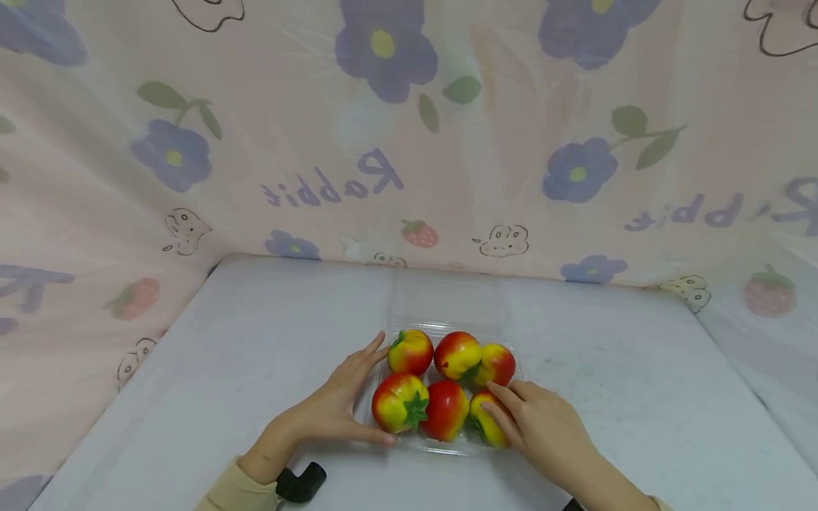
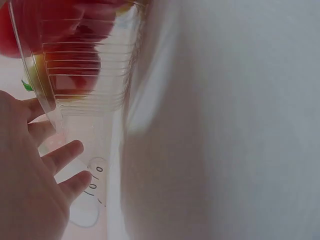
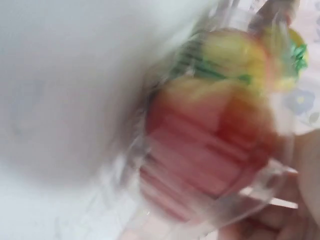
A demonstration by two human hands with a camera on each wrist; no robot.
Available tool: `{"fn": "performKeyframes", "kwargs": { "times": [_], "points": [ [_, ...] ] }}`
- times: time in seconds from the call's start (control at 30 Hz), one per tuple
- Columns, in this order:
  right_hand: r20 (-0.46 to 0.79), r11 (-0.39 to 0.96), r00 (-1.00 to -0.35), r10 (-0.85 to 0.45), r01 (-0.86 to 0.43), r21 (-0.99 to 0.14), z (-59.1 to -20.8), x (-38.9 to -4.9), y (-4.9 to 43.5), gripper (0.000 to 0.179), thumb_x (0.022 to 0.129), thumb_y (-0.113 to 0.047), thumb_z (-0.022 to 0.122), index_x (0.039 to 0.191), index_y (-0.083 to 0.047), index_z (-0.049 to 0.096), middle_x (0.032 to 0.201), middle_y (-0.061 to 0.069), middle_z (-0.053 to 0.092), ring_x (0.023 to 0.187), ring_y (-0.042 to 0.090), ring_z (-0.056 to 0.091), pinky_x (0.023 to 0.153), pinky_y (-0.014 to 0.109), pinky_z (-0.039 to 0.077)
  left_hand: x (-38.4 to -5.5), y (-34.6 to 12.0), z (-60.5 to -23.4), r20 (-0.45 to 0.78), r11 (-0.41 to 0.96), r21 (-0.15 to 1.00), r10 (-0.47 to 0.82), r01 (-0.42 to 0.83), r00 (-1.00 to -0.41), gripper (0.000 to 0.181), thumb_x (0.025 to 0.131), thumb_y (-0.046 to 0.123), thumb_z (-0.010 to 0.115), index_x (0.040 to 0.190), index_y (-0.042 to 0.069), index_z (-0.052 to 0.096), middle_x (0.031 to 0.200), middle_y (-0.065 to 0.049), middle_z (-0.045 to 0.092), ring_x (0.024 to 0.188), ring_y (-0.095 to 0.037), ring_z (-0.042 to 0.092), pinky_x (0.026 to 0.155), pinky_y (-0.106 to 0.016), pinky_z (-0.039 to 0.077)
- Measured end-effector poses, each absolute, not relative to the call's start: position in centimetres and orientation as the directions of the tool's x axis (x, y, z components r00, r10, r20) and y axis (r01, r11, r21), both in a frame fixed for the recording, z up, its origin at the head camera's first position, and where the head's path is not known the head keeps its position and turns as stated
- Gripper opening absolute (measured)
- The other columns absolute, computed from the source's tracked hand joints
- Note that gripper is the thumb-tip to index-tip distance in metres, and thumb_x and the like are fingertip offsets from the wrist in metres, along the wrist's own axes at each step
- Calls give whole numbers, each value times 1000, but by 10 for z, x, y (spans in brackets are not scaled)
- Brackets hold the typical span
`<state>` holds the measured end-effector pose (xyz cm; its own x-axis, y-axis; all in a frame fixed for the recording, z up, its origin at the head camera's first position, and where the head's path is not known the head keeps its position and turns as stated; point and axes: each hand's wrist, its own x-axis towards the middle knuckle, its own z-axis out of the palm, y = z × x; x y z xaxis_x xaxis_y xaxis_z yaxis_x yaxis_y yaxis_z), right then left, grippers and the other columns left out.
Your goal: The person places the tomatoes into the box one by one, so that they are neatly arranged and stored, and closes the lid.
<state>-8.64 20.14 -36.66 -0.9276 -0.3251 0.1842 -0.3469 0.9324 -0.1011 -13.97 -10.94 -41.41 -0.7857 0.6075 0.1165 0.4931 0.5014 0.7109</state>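
Observation:
A clear plastic box (image 1: 441,447) holds several red-and-yellow toy fruits with green leaf tops. My left hand (image 1: 335,401) is at its left side, fingers spread and thumb by the near left corner, beside a toy fruit (image 1: 396,401). In the left wrist view, straight fingertips (image 2: 65,155) show by the ribbed wall of the box. My right hand (image 1: 543,426) is over the near right corner, thumb and forefinger bent round the near right toy fruit (image 1: 487,422). The right wrist view is blurred, with a large red toy fruit (image 3: 210,140) seen through the box wall.
The box's clear lid (image 1: 447,301) lies folded back behind it on the white table (image 1: 255,341). A pale curtain (image 1: 447,156) with flowers and rabbits hangs along the back and sides. A black strap piece (image 1: 302,482) is on the left wrist.

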Motion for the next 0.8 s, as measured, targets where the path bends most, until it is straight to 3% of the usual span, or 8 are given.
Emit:
{"fn": "performKeyframes", "kwargs": {
  "times": [0.13,0.3,0.5,0.63,0.8],
  "points": [
    [210,934,-936,-281,-317,-163,-369,-84,209,28,90,-38,66,108,-17,72,81,-9,61,70,6,56,68,27,57,-140,-106,-415,100,507,707,619,494,-779,114,65,59,80,154,27,17,163,2,1,146,-34,16,109,-67,20],
    [244,898,-920,-307,-365,-245,-369,-87,221,26,89,-34,68,110,-19,70,101,-8,67,87,12,66,73,30,58,-141,-108,-415,95,513,711,608,481,-788,115,64,59,80,154,27,16,163,7,-1,146,-35,15,109,-68,19],
    [379,790,-860,-342,-482,-378,-372,-95,238,21,86,-18,72,107,-19,71,111,-7,65,78,3,58,62,20,53,-141,-110,-412,92,511,711,613,483,-785,117,64,58,80,155,26,14,162,8,-2,146,-35,15,109,-69,20],
    [471,721,-815,-338,-546,-426,-375,-104,247,28,82,-4,73,108,-14,71,113,-1,66,78,3,59,63,18,53,-141,-109,-411,94,506,716,612,481,-785,118,64,57,81,155,24,13,162,7,-2,146,-36,14,109,-68,19],
    [490,712,-823,-286,-525,-466,-378,-113,255,28,84,-1,70,110,-9,70,114,5,66,79,5,60,65,13,51,-140,-108,-412,97,497,719,619,485,-779,118,65,56,81,155,23,12,162,7,-1,146,-36,14,109,-69,20]
  ]
}}
